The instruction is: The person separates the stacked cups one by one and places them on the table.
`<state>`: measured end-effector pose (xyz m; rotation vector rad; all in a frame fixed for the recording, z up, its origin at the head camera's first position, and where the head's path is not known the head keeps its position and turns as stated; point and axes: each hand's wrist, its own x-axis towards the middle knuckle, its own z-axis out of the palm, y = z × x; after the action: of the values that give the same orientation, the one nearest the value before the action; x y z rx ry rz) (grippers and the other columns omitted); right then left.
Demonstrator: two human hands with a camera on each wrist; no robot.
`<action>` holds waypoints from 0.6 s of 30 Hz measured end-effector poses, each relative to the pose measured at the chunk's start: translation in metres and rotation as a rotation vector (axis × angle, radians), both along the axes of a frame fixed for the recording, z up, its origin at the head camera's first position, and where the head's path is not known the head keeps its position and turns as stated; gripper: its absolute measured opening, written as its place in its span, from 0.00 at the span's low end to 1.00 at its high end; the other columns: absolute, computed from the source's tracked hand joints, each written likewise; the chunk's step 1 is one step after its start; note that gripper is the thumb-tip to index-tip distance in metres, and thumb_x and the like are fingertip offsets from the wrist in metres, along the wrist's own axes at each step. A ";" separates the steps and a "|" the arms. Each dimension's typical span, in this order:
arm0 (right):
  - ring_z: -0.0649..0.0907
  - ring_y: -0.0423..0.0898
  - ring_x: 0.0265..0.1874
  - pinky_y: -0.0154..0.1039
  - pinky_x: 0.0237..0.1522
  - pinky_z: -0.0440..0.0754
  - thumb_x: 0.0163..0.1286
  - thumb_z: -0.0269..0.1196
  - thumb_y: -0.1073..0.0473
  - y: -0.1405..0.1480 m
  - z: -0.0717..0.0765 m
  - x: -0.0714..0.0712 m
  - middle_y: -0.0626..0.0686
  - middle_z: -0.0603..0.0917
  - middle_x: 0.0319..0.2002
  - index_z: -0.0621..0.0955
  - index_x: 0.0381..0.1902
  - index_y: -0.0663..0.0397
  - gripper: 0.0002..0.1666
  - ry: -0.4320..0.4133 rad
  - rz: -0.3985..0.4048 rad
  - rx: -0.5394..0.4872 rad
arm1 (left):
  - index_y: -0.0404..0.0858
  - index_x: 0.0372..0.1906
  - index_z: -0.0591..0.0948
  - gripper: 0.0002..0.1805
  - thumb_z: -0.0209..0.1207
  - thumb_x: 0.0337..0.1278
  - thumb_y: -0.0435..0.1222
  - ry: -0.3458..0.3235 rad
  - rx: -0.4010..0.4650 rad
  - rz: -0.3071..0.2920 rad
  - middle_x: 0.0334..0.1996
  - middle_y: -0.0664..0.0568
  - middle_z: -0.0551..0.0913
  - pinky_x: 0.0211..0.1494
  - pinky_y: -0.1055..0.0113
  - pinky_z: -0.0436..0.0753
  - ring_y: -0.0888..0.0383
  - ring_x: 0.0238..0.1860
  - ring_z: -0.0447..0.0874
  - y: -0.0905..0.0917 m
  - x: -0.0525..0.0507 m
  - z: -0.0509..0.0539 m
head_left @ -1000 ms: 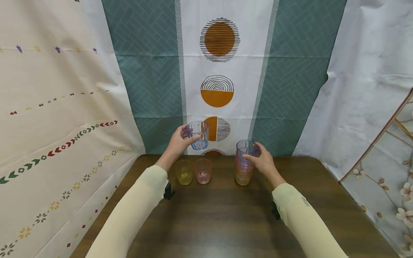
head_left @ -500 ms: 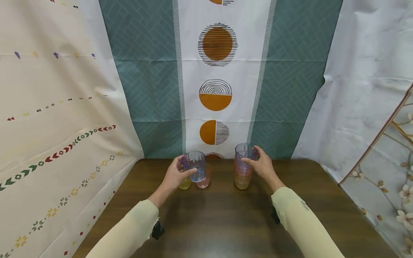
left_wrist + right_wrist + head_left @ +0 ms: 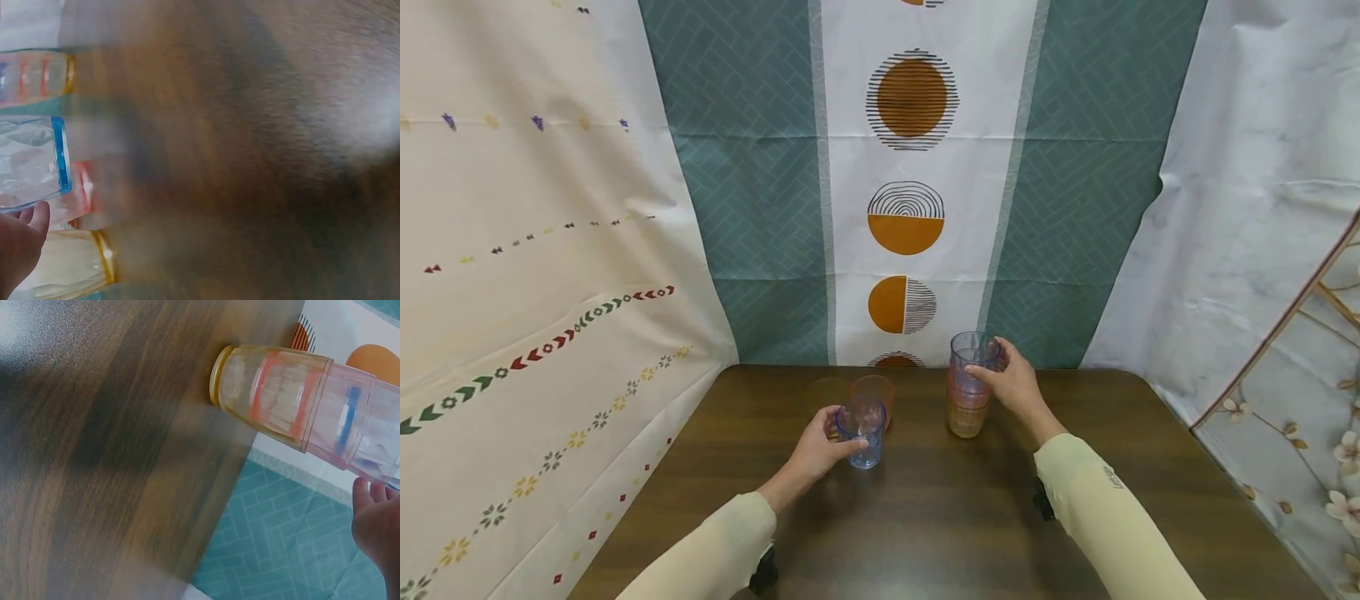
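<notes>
My left hand [image 3: 820, 450] grips a clear blue cup [image 3: 865, 446], upright, thumb on its near side. Whether its base touches the table cannot be told. Just behind it stands a pink cup [image 3: 880, 390], partly covered. Beside that is a yellow cup [image 3: 69, 265], mostly hidden by the hand in the head view. On the right, my right hand [image 3: 1017, 390] holds the top of an upright stack of nested cups. The stack has a yellow cup [image 3: 237, 381] at the bottom, a pink cup [image 3: 344, 422] above and a blue cup [image 3: 974, 354] on top.
The dark brown wooden table [image 3: 895, 525] spreads in front of both arms. Behind its far edge hangs a green and white patterned cloth [image 3: 917, 233]. Patterned cloths also hang at the left and right sides.
My left hand has lowered the blue cup from above the pink and yellow cups and brought it nearer, in front of them. The right hand stays at the stack.
</notes>
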<state>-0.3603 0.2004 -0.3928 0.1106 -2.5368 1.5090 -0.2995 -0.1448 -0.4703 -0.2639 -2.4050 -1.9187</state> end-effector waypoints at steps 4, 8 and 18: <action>0.66 0.64 0.70 0.55 0.67 0.67 0.63 0.71 0.45 0.000 0.001 0.000 0.68 0.62 0.72 0.54 0.77 0.62 0.57 0.004 -0.005 0.016 | 0.27 0.67 0.65 0.45 0.76 0.46 0.36 -0.024 -0.041 0.004 0.60 0.32 0.74 0.62 0.44 0.74 0.36 0.60 0.74 0.003 -0.001 -0.010; 0.67 0.64 0.69 0.55 0.67 0.67 0.63 0.72 0.46 0.000 -0.001 0.000 0.68 0.64 0.71 0.55 0.77 0.63 0.56 0.015 -0.018 0.022 | 0.26 0.67 0.64 0.46 0.77 0.45 0.36 -0.029 -0.085 0.003 0.60 0.31 0.73 0.62 0.43 0.74 0.35 0.60 0.74 0.005 -0.001 -0.017; 0.68 0.64 0.68 0.55 0.66 0.68 0.62 0.72 0.46 -0.003 -0.003 0.000 0.67 0.65 0.71 0.55 0.77 0.62 0.57 0.023 -0.045 0.028 | 0.24 0.68 0.61 0.47 0.76 0.45 0.32 -0.041 -0.048 -0.030 0.65 0.27 0.68 0.66 0.41 0.69 0.31 0.65 0.67 0.005 -0.006 -0.026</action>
<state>-0.3604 0.1978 -0.3958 0.0734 -2.5257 1.4483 -0.3051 -0.1395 -0.4963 -0.2677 -2.4897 -1.8987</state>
